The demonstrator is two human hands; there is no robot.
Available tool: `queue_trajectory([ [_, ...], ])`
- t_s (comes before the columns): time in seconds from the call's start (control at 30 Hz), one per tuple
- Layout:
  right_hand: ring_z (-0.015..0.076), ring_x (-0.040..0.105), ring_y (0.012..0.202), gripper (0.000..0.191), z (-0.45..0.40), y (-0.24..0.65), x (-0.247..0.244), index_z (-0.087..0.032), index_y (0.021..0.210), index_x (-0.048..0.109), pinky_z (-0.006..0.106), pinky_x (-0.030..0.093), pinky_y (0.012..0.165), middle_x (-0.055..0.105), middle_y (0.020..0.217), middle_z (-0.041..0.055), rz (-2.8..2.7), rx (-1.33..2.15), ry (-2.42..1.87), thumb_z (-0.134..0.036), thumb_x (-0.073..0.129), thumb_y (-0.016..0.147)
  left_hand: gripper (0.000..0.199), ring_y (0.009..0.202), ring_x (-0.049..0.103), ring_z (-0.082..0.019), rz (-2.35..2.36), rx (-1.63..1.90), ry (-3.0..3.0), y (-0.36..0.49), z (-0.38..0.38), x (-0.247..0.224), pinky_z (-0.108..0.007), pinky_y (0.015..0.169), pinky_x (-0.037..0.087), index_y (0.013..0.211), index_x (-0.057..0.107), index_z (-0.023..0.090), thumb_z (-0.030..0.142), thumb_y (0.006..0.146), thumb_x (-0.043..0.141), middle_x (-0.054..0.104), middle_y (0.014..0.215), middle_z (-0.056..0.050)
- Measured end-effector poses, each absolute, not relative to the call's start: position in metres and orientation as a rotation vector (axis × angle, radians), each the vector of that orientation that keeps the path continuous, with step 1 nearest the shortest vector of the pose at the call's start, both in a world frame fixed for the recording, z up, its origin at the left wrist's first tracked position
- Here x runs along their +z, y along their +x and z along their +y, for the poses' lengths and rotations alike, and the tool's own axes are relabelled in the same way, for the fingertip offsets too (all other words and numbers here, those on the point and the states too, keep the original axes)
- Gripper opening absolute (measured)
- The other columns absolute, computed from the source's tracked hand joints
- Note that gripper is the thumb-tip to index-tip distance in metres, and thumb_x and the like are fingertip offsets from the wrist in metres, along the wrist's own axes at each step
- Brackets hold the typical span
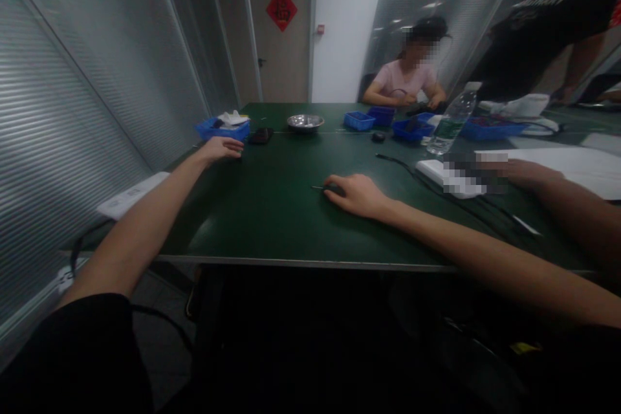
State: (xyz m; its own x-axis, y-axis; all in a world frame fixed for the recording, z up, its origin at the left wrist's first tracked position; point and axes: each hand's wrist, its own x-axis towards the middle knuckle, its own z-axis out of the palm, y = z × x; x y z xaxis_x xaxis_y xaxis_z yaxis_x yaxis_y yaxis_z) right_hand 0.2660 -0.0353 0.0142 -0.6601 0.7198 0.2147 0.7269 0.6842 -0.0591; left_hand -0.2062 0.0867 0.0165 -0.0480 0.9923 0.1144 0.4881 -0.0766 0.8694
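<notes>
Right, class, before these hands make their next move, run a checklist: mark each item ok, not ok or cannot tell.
1. Rod visible past the right hand's fingers: ok.
2. Firm grip on it: cannot tell, fingers hide the rest.
3. Left hand empty: cannot tell, its underside is hidden.
4. Bowl upright: ok.
5. Left basket empty: not ok, tissue in it.

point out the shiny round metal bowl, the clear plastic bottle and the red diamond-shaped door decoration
Shiny round metal bowl [305, 127]: head view, on its outer front wall.
Clear plastic bottle [447, 127]: head view, mid-body.
Red diamond-shaped door decoration [281, 9]: head view, centre.
</notes>
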Motion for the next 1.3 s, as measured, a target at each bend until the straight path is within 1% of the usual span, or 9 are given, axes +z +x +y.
queue_trajectory([
  [0.13,0.0196,0.063,0.073,0.041,-0.035,0.266,0.015,-0.024,0.131,0.065,0.030,0.038,0.067,0.074,0.089,0.0053,-2.680,-0.042,-1.169,-0.049,0.047,0.104,0.056,0.111,0.071,-0.033,1.619,1.059,1.597,-0.208,0.088,0.015,-0.044,0.092,0.058,0.111,0.080,0.017,0.012,0.055,0.084,0.077,0.113,-0.016],
  [0.33,0.0202,0.064,0.074,0.040,-0.035,0.266,0.014,-0.025,0.130,0.065,0.030,0.038,0.068,0.074,0.089,0.0054,-2.675,-0.057,-1.159,-0.049,0.046,0.104,0.058,0.112,0.072,-0.035,1.680,1.047,1.546,-0.211,0.086,0.017,-0.042,0.087,0.058,0.113,0.080,0.016,0.014,0.056,0.086,0.076,0.120,-0.018],
  [0.47,0.0207,0.065,0.076,0.041,-0.036,0.266,0.015,-0.024,0.132,0.064,0.030,0.039,0.069,0.075,0.092,0.0059,-2.683,-0.046,-1.169,-0.049,0.046,0.104,0.054,0.114,0.071,-0.038,1.701,1.061,1.482,-0.207,0.085,0.017,-0.041,0.083,0.059,0.107,0.081,0.015,0.014,0.053,0.089,0.077,0.119,-0.019],
  [0.6,0.0210,0.066,0.077,0.040,-0.036,0.266,0.016,-0.024,0.131,0.064,0.030,0.039,0.069,0.075,0.092,0.0061,-2.681,-0.042,-1.187,-0.049,0.047,0.104,0.050,0.114,0.071,-0.039,1.724,1.084,1.417,-0.203,0.085,0.016,-0.043,0.083,0.061,0.097,0.083,0.015,0.010,0.049,0.091,0.077,0.118,-0.019],
  [0.77,0.0203,0.064,0.076,0.041,-0.036,0.266,0.015,-0.024,0.130,0.064,0.030,0.038,0.068,0.074,0.091,0.0057,-2.679,-0.037,-1.161,-0.049,0.046,0.104,0.044,0.105,0.074,-0.036,1.720,1.150,1.384,-0.201,0.086,0.013,-0.045,0.087,0.061,0.089,0.083,0.012,0.006,0.047,0.091,0.079,0.105,-0.019],
  [0.87,0.0201,0.064,0.075,0.042,-0.036,0.266,0.015,-0.023,0.131,0.064,0.030,0.038,0.068,0.074,0.089,0.0055,-2.673,-0.052,-1.153,-0.049,0.046,0.104,0.043,0.103,0.074,-0.034,1.763,1.141,1.395,-0.203,0.090,0.011,-0.045,0.092,0.060,0.089,0.082,0.011,0.005,0.047,0.090,0.080,0.099,-0.017],
  [1.1,0.0194,0.063,0.073,0.043,-0.036,0.266,0.015,-0.023,0.132,0.064,0.030,0.038,0.068,0.074,0.089,0.0057,-2.675,-0.048,-1.165,-0.049,0.046,0.104,0.046,0.105,0.074,-0.034,1.816,1.067,1.519,-0.211,0.098,0.009,-0.046,0.095,0.059,0.094,0.083,0.011,0.009,0.049,0.090,0.080,0.104,-0.019],
  [1.2,0.0197,0.063,0.073,0.043,-0.036,0.266,0.015,-0.023,0.132,0.065,0.030,0.038,0.067,0.074,0.087,0.0056,-2.679,-0.051,-1.167,-0.050,0.046,0.104,0.048,0.106,0.074,-0.035,1.811,1.058,1.531,-0.212,0.098,0.010,-0.046,0.095,0.059,0.095,0.083,0.011,0.010,0.048,0.091,0.080,0.106,-0.020],
  [1.3,0.0194,0.063,0.072,0.042,-0.035,0.266,0.015,-0.024,0.131,0.064,0.030,0.038,0.066,0.074,0.088,0.0055,-2.675,-0.033,-1.158,-0.050,0.046,0.104,0.050,0.110,0.073,-0.036,1.801,1.039,1.536,-0.211,0.097,0.012,-0.047,0.099,0.058,0.096,0.083,0.010,0.009,0.046,0.091,0.079,0.108,-0.021],
])
